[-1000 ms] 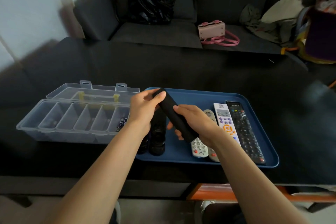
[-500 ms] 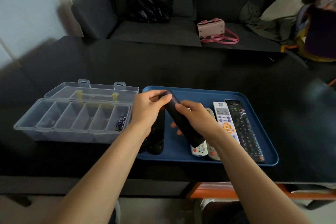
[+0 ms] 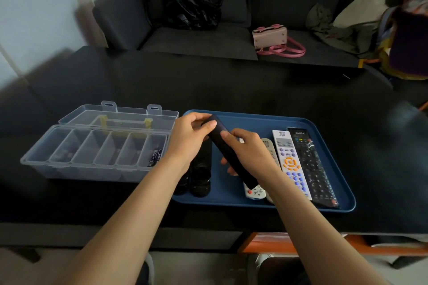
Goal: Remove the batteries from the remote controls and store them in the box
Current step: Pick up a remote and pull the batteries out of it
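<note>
item: black remote (image 3: 228, 152), held above our tray (image 3: 324, 127); left hand (image 3: 188, 139) grips its far end, right hand (image 3: 249, 155) its middle. box (image 3: 92, 146) open on desk (image 3: 231, 88), batteries (image 3: 155, 156) in its rightmost cell.

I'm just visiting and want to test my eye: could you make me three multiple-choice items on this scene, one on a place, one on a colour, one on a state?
1. Where do the batteries lie in the clear box?
A. rightmost compartment
B. leftmost compartment
C. on the lid

2. What colour is the tray?
A. red
B. blue
C. white

3. How is the black remote held?
A. lying untouched
B. one hand only
C. gripped by both hands

Answers: 1 A, they show in the end slot nearest the tray. 2 B, its rim and floor are blue. 3 C, the left hand and right hand both hold it above the tray.
</note>
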